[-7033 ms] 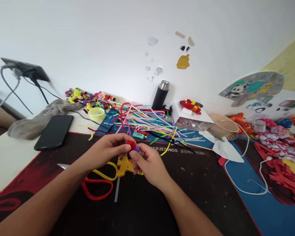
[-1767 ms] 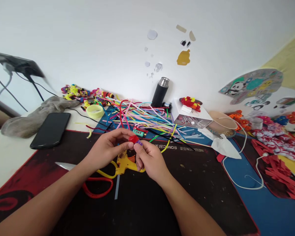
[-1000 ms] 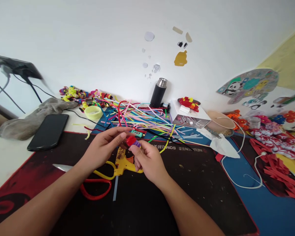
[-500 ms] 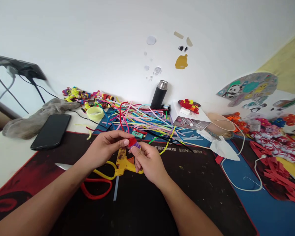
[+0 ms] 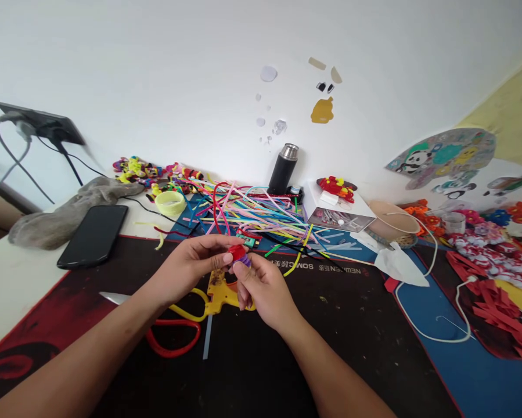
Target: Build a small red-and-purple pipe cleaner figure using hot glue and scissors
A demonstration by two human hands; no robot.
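Observation:
Between both hands sits a small fuzzy red and purple piece (image 5: 238, 253), which looks made of pipe cleaners. My left hand (image 5: 195, 264) pinches its red side between thumb and fingers. On the purple side, my right hand (image 5: 263, 281) grips it with the thumb on top and the other fingers curled under. Just beneath the hands a yellow glue gun (image 5: 219, 293) lies on the dark mat, a clear glue stick (image 5: 207, 337) poking out of it. Scissors (image 5: 173, 338) with one red and one yellow handle lie under my left forearm, which hides part of them.
Many coloured pipe cleaners (image 5: 261, 206) lie in a heap behind the hands. A black phone (image 5: 93, 237) and a yellow tape roll (image 5: 171, 202) are at left. A black thermos (image 5: 283, 169), a white box (image 5: 341, 212) and a white cable (image 5: 439, 339) stand or lie further back and right.
The red and purple piece has turned slightly in the fingers, with more of its red top showing. Both hands keep hold of it. The whole view has shifted a little.

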